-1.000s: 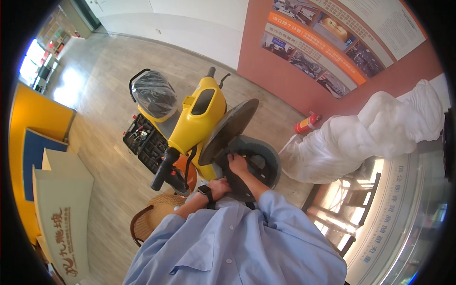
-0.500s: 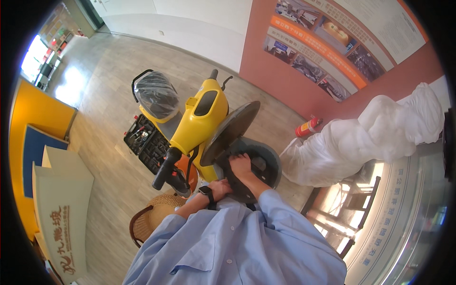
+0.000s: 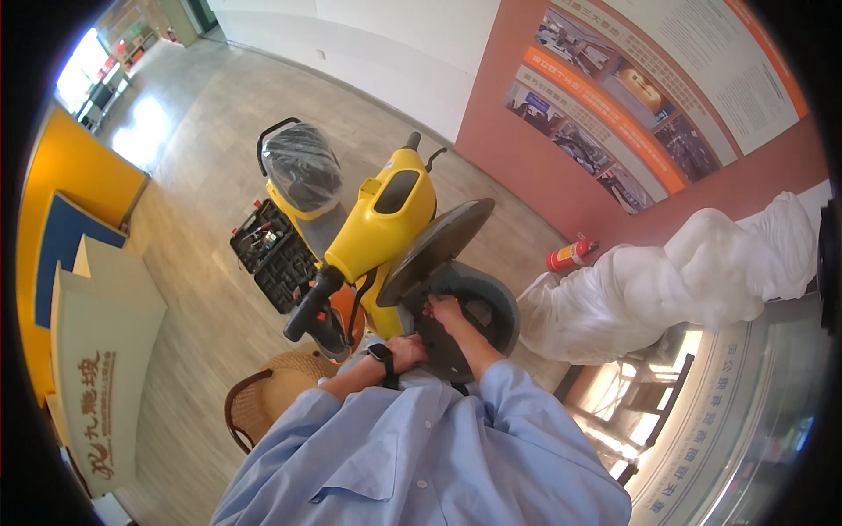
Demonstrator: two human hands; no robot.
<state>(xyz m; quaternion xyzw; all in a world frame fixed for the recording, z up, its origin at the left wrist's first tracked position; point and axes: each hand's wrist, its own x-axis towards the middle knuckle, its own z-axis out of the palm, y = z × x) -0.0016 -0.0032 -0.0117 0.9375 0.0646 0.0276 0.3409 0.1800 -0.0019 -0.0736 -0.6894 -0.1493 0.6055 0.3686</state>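
A yellow electric scooter stands in front of me, its handlebar grip pointing my way. At its front is a dark grey round storage box with its lid raised. My right hand reaches into the box near the hinge side, fingers curled together; whatever they pinch is too small to make out. Against the near left rim of the box rests my left hand, wearing a black watch; its fingertips are hidden.
An opened black tool case lies on the floor left of the scooter, near its plastic-wrapped seat. A woven chair stands close on my left. To the right are a red fire extinguisher and a white plastic-wrapped figure.
My right hand's fingers, spread along the box's inner wall before, are now curled in, and the hand sits slightly lower. My left hand stays by the rim. The view has shifted a little.
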